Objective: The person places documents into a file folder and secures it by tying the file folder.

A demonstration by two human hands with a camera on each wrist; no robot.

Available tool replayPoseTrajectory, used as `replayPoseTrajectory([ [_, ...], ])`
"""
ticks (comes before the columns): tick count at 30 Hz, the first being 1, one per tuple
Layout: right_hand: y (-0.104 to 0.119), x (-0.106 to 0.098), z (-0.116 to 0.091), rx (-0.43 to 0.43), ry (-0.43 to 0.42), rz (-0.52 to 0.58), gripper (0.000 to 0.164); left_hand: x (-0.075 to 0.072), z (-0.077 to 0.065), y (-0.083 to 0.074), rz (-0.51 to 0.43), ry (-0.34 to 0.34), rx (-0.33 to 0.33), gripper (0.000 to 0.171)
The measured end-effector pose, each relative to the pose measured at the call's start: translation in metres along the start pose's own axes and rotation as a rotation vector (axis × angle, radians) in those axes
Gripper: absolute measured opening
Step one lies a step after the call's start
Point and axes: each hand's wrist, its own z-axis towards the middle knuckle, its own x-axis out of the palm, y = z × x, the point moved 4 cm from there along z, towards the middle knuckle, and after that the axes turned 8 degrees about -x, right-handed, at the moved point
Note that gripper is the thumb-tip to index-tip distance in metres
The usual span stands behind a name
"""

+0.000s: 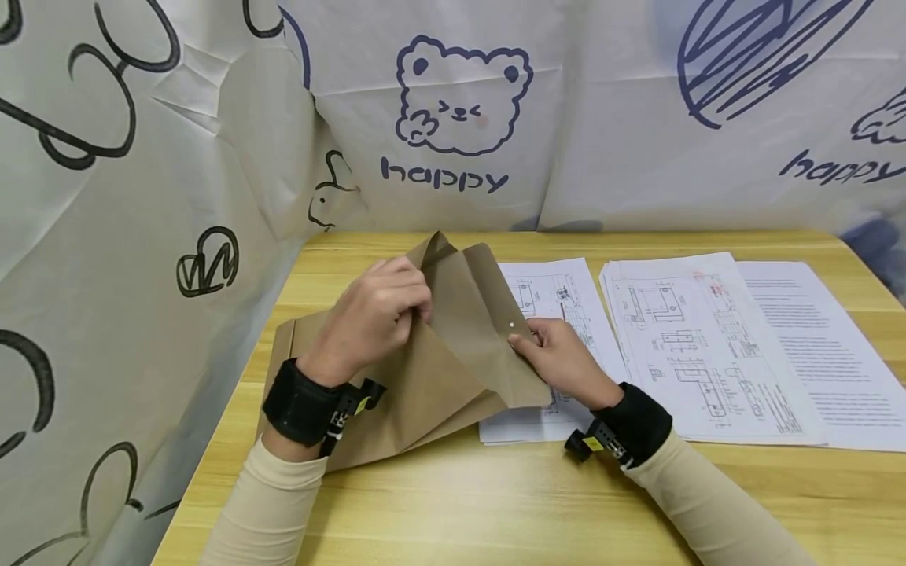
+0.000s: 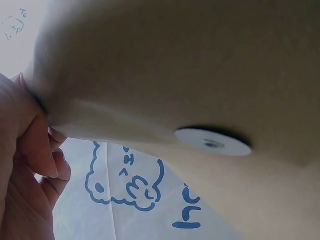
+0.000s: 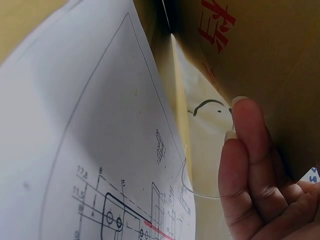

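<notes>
Envelope of brown kraft paper sits left of centre in the head view, its long axis running roughly left to right. Its raised mouth edge lies between the separated hands: the left hand, nearer, pinches that edge; the right hand grips the button-marked flap. White printed drawing sheets cover the bench at frame right.

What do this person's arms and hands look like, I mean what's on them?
The sleeves are beige and close-fitting. Two wide black wristbands each carry a small black camera with a yellow mark. The left hand and right hand are bare, without gloves.
</notes>
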Motion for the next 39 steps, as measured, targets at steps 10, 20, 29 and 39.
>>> replayPoseTrajectory([
  [10, -0.002, 0.000, 0.001, 0.016, 0.002, 0.014, 0.032, -0.003, -0.001, 0.002, -0.004, -0.022, 0.000, 0.039],
  [20, -0.001, 0.002, 0.001, 0.015, 0.010, 0.011, 0.031, -0.002, 0.000, 0.000, -0.005, -0.014, 0.012, 0.040],
  [29, 0.003, 0.004, 0.000, -0.012, 0.027, 0.047, 0.034, 0.003, 0.001, -0.002, 0.002, 0.023, 0.040, 0.035],
  [39, 0.010, 0.007, -0.001, -0.054, 0.027, 0.039, 0.032, 0.013, 0.001, -0.006, 0.007, 0.043, 0.048, 0.032],
])
